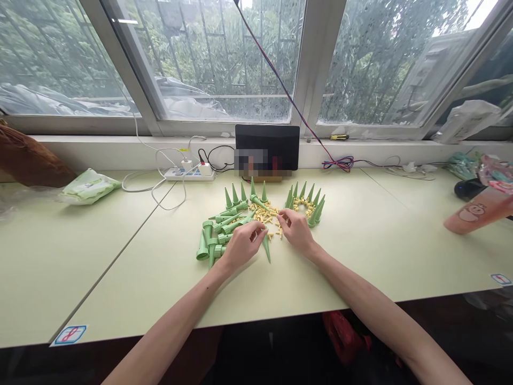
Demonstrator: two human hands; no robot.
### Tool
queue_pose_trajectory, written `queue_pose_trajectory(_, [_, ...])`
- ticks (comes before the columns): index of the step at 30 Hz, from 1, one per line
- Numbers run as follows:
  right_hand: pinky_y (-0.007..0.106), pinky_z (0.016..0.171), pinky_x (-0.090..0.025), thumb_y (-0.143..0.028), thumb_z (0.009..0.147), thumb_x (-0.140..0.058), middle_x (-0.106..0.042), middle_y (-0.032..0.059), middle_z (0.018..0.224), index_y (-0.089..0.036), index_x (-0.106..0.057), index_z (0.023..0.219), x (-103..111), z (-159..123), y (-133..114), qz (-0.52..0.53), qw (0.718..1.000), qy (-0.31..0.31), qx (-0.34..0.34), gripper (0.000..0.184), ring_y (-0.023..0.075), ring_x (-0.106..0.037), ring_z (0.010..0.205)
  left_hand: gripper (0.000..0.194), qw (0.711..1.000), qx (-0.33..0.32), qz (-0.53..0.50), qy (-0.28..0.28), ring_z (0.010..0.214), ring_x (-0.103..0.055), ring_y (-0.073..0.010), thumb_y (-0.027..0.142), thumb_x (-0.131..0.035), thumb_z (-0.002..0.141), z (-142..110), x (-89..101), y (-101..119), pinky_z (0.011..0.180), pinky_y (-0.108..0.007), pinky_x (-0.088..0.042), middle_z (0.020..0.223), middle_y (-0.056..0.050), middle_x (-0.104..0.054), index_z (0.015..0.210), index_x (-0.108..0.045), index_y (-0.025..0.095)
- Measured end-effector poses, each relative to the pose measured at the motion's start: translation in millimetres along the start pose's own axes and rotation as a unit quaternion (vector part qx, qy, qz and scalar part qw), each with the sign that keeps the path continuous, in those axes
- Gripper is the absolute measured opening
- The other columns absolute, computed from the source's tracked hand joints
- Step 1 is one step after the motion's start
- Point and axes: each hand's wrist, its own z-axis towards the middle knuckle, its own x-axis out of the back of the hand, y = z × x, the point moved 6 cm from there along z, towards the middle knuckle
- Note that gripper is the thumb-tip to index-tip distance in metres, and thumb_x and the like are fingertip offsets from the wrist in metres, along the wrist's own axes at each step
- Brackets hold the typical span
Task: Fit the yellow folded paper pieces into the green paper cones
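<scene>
My left hand (245, 243) is closed on a green plastic spike (267, 250), whose pointed end slants down toward the table's front. My right hand (295, 229) has its fingers pinched together at the right edge of a pile of small yellow fittings (262, 213); what is between its fingertips is too small to make out. Several loose green spikes (208, 240) lie to the left of the pile and partly behind my left hand. Beyond the right hand, more green spikes (316, 208) stand points up in a curve around yellow pieces (302, 203).
A dark screen (267, 145) stands at the back by the window. Left of it lies a power strip (190, 174) with white cables. A green-white packet (90, 186) rests at far left. A pink tumbler (476, 211) lies tilted at right, and bundled wire (339, 163) sits behind.
</scene>
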Motion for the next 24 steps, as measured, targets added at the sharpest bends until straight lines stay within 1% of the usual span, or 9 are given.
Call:
queue_pose_trajectory(3, [0.028,0.066,-0.043,-0.028,0.1,-0.046,-0.068,0.0076,0.09,-0.016,-0.063,0.099,-3.5,-2.3,-2.4,-0.027,1.0,-0.013,0.011,0.021,0.0173,-0.059,0.07,0.024,0.998,-0.041,0.004,-0.052,0.057,-0.045,-0.0111,0.03,-0.051,0.097,-3.3,-7.8,8.4,0.059,-0.026,-0.035,0.066,0.001,-0.056,0.077,-0.057,0.018])
queue_pose_trajectory(6, [0.029,0.071,-0.045,-0.025,0.101,-0.044,-0.069,0.0104,0.099,-0.016,-0.063,0.102,-7.8,-4.0,-10.1,-0.049,0.998,-0.034,0.025,0.021,0.0196,-0.062,0.08,0.034,0.993,-0.071,0.021,-0.09,0.054,-0.038,-0.0107,0.032,-0.051,0.097,-7.2,-14.2,14.1,0.056,-0.026,-0.03,0.06,0.003,-0.049,0.066,-0.047,0.018])
queue_pose_trajectory(10, [0.028,0.075,-0.045,-0.019,0.101,-0.042,-0.068,0.0106,0.104,-0.016,-0.063,0.108,-15.0,3.3,-22.9,-0.069,0.994,-0.08,0.037,0.022,0.0194,-0.063,0.087,0.043,0.991,-0.083,0.036,-0.096,0.05,-0.031,-0.0107,0.035,-0.054,0.095,-10.3,-16.8,16.8,0.053,-0.028,-0.025,0.052,0.004,-0.042,0.059,-0.037,0.019])
queue_pose_trajectory(12, [0.027,0.073,-0.044,-0.017,0.101,-0.041,-0.067,0.0098,0.103,-0.016,-0.064,0.11,-20.8,12.8,-27.3,-0.097,0.988,-0.114,0.03,0.025,0.0186,-0.062,0.086,0.044,0.992,-0.08,0.042,-0.094,0.048,-0.03,-0.0111,0.034,-0.053,0.095,-10.9,-17.1,17.5,0.053,-0.029,-0.025,0.051,0.003,-0.041,0.057,-0.037,0.019])
queue_pose_trajectory(15, [0.026,0.067,-0.04,-0.016,0.1,-0.043,-0.065,0.0091,0.1,-0.018,-0.067,0.109,-33.9,30.3,-30.4,-0.154,0.972,-0.178,0.02,0.025,0.0175,-0.06,0.079,0.039,0.991,-0.079,0.044,-0.094,0.049,-0.034,-0.0118,0.028,-0.051,0.095,-11.2,-17.7,19.8,0.053,-0.029,-0.026,0.052,0.002,-0.045,0.057,-0.043,0.019])
queue_pose_trajectory(16, [0.026,0.065,-0.039,-0.016,0.099,-0.045,-0.064,0.009,0.098,-0.018,-0.068,0.107,-39.0,35.6,-30.8,-0.171,0.965,-0.2,0.02,0.025,0.0176,-0.059,0.078,0.035,0.992,-0.078,0.041,-0.095,0.05,-0.037,-0.012,0.026,-0.05,0.095,-11.3,-17.8,20.5,0.054,-0.029,-0.027,0.054,0.002,-0.048,0.06,-0.048,0.019])
queue_pose_trajectory(18, [0.026,0.064,-0.037,-0.015,0.097,-0.048,-0.062,0.0092,0.099,-0.019,-0.069,0.109,-48.5,44.1,-30.6,-0.198,0.952,-0.234,0.021,0.024,0.0178,-0.058,0.078,0.024,0.992,-0.074,0.03,-0.098,0.051,-0.042,-0.0122,0.023,-0.049,0.094,-11.5,-17.9,21.2,0.056,-0.028,-0.03,0.057,0.001,-0.054,0.073,-0.059,0.018])
queue_pose_trajectory(21, [0.026,0.061,-0.036,-0.012,0.094,-0.052,-0.061,0.0093,0.1,-0.019,-0.069,0.11,-58.8,50.8,-28.0,-0.225,0.939,-0.261,0.015,0.024,0.0182,-0.058,0.079,0.019,0.993,-0.063,0.022,-0.097,0.051,-0.045,-0.0122,0.022,-0.048,0.094,-11.6,-17.1,20.6,0.057,-0.027,-0.033,0.059,0.001,-0.057,0.089,-0.066,0.018])
queue_pose_trajectory(24, [0.025,0.059,-0.035,-0.011,0.093,-0.053,-0.061,0.0087,0.098,-0.019,-0.069,0.103,-64.0,52.2,-26.3,-0.238,0.933,-0.27,0.02,0.021,0.0182,-0.059,0.078,0.02,0.993,-0.064,0.024,-0.098,0.051,-0.046,-0.0123,0.022,-0.048,0.094,-11.6,-17.0,20.3,0.057,-0.026,-0.033,0.058,0.001,-0.058,0.089,-0.067,0.018])
